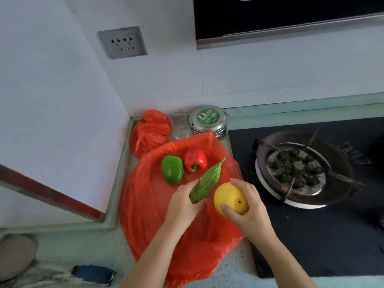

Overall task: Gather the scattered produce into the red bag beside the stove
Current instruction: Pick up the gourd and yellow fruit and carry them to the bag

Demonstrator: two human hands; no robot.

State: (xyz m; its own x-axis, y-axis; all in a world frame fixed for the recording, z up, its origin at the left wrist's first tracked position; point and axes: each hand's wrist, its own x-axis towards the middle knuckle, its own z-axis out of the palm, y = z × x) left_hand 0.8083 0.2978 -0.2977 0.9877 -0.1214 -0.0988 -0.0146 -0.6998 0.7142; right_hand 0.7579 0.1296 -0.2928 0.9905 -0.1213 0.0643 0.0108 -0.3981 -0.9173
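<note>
Now both forearms reach in from below over the red bag (149,204), which lies spread on the tabletop (83,244) just left of the stove (311,235). The left hand (182,206) curls around the lower end of a bitter gourd (205,181), tilted up to the right. The right hand (247,208) cups a yellow fruit (228,197). A green pepper (172,169) and a red pepper (196,160) rest on the bag.
</note>
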